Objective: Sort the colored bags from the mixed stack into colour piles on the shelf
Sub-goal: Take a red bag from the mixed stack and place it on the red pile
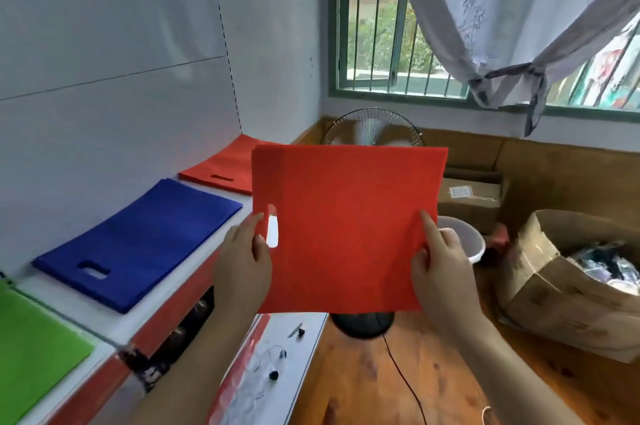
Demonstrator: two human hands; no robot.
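Pinching the red bag (346, 227) at both side edges, the left hand (242, 251) and right hand (440, 265) hold it mid-air beside the shelf (114, 324), where limp fabric risks folding or overlapping the blue pile (138, 241) short of the red pile (221, 168).

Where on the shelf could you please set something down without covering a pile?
A bare white strip of shelf runs between the green pile and blue pile, and along the front edge. Between the blue pile and red pile it is tight.
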